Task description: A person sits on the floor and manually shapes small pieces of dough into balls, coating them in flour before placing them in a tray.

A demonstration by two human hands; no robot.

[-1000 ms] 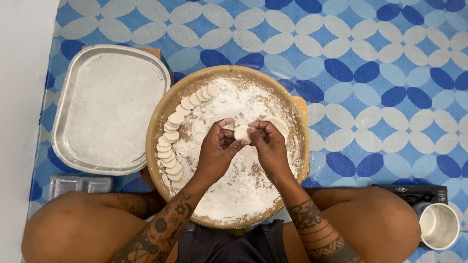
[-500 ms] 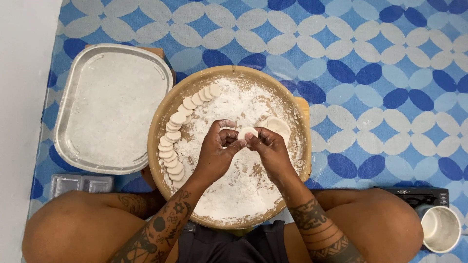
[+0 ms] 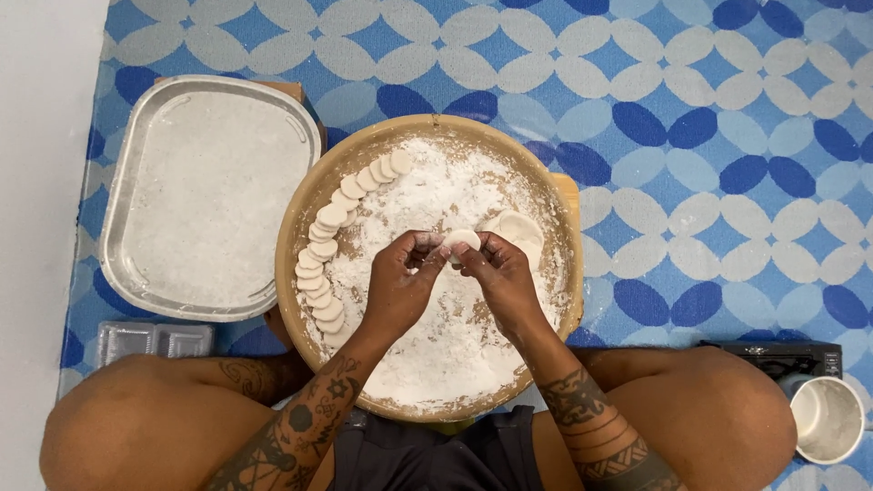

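We sit cross-legged on a mat (image 3: 691,109) patterned in blue and white ovals, with a big round wooden tray (image 3: 300,205) between our knees. Its bed is thick with white flour (image 3: 436,345). To the tray's left lies a rectangular metal pan (image 3: 118,227), dusted white and holding nothing else. At the mat's lower right corner stands a white cup (image 3: 829,420) beside a small black device (image 3: 782,356); near the lower left corner lies a clear plastic container (image 3: 150,341).

Along the tray's left rim runs a curved row of dough discs (image 3: 329,245), flat, pale and overlapping like tiles. Near the right rim rest a few larger flattened pieces (image 3: 520,227).

The step in hand looks like shaping: our left hand (image 3: 400,286) and right hand (image 3: 500,277) meet above the tray's middle, fingertips of both pinching one small dough piece (image 3: 462,240) between them. It is pale, smooth, roughly round and floured, held just clear of the flour.

Next, we judge, even pressure from thumbs and fingers is called for, turning the piece so it thins evenly without tearing.
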